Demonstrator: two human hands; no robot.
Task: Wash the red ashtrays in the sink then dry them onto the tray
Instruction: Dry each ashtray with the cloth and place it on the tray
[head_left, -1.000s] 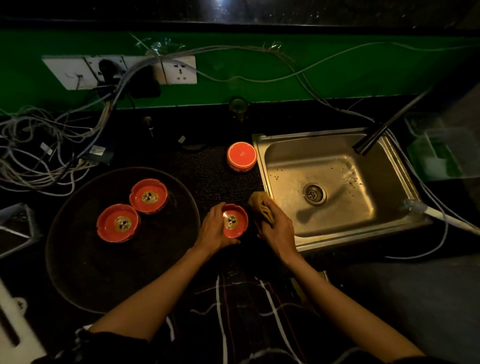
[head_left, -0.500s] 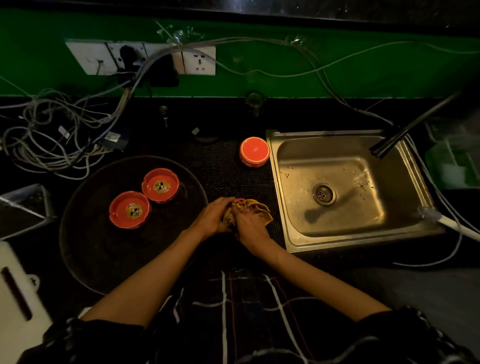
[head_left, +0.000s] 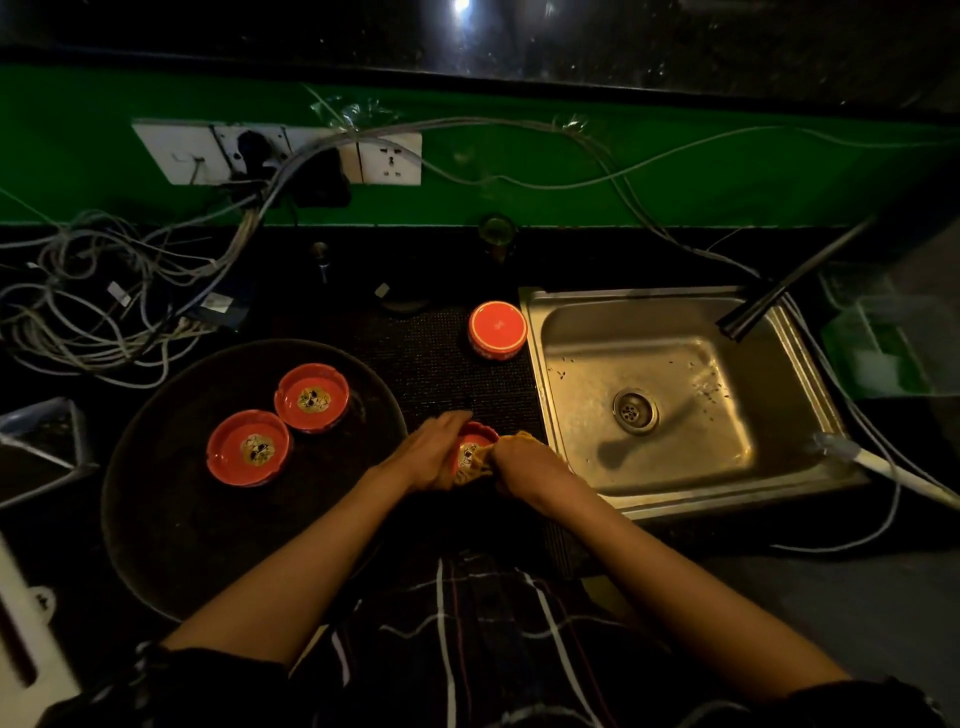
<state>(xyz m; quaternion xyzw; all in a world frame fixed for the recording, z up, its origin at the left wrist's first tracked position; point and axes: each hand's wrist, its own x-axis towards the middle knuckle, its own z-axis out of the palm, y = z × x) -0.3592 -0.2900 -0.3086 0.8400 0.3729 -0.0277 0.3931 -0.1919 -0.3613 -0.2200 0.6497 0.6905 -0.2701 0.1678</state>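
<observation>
Dim black counter (head_left: 447, 358) under a green wall. At its near edge the left hand (head_left: 434, 457) is curled around a red ashtray (head_left: 474, 448), and the right hand (head_left: 524, 465) is closed on a yellow cloth (head_left: 480, 465), pressing it into the bowl. Two more ashtrays (head_left: 248, 448) sit touching on the round dark tray (head_left: 171, 514) to the left. Another, upside down (head_left: 497, 328), stands just beside the steel sink (head_left: 769, 467).
</observation>
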